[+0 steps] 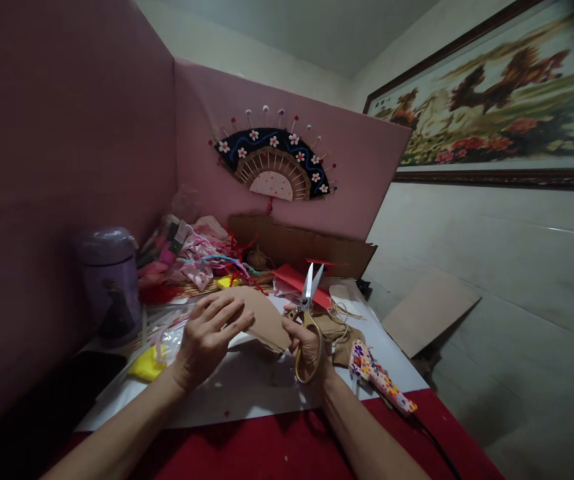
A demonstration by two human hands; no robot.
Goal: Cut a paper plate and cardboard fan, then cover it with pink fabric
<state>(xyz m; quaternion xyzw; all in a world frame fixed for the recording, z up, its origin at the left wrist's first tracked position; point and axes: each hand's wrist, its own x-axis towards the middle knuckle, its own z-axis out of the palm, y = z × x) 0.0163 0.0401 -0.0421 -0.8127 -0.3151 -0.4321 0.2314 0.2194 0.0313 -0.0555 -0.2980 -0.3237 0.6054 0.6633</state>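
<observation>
My left hand (pixel 210 335) grips a curved piece of tan cardboard (pixel 265 322), fingers over its top edge, holding it above the white sheet (pixel 247 393) on the table. My right hand (pixel 308 349) is closed in the gold handles of a pair of scissors (pixel 309 301). The silver blades stand apart and point up, just right of the cardboard's edge. A flower-patterned glue gun (pixel 379 377) lies to the right of my right wrist.
A purple lidded cup (pixel 110 280) stands at the left. Ribbons and craft scraps (pixel 201 257) are piled behind. A decorated fan (pixel 274 163) hangs on the pink partition. Brown cardboard (pixel 317 247) leans at the back, another piece (pixel 429 310) lies on the floor. Red cloth (pixel 287 450) covers the near table.
</observation>
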